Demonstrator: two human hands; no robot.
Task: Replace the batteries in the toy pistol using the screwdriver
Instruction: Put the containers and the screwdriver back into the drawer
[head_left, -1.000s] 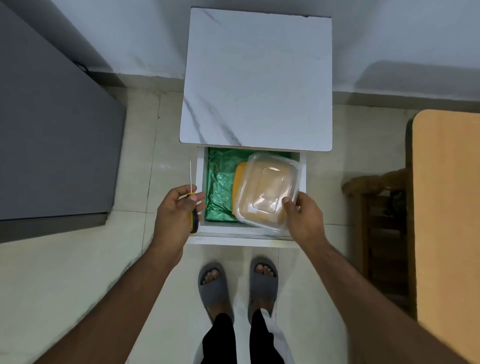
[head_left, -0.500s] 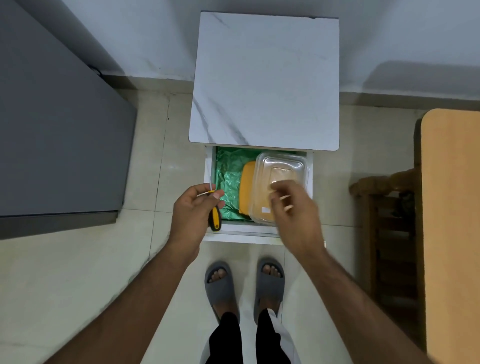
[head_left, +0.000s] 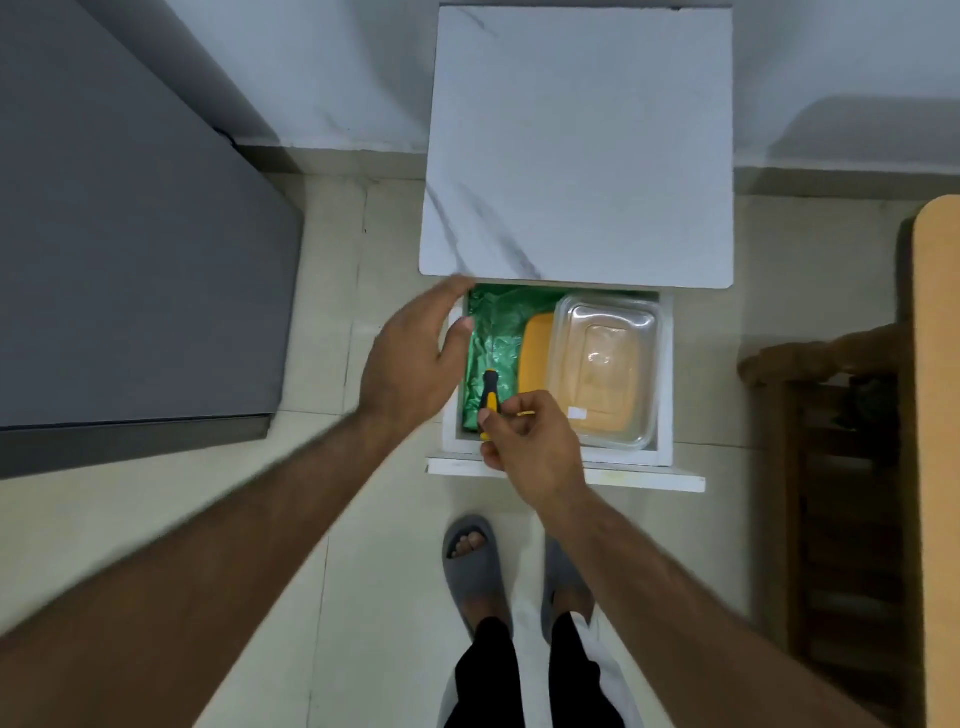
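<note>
My right hand (head_left: 535, 447) grips the black-and-yellow handle of the screwdriver (head_left: 490, 393) over the front left of the open white drawer (head_left: 665, 374). Its shaft points away over green plastic and is hard to make out. My left hand (head_left: 415, 358) hovers with fingers spread at the drawer's left wall, holding nothing. Inside the drawer lie a crumpled green plastic bag (head_left: 493, 327), a yellow lid (head_left: 537, 353) and a clear plastic container (head_left: 605, 364). No toy pistol or batteries are in view.
The drawer belongs to a small marble-topped cabinet (head_left: 576, 145) against the wall. A grey block (head_left: 124, 234) stands at left; a wooden chair (head_left: 831, 467) and a wooden tabletop (head_left: 937, 415) at right. My feet in grey slippers (head_left: 470, 561) stand on the tiled floor.
The screwdriver has passed from my left hand to my right hand. My right hand let go of the clear container, which now sits in the drawer. My left hand has opened and risen.
</note>
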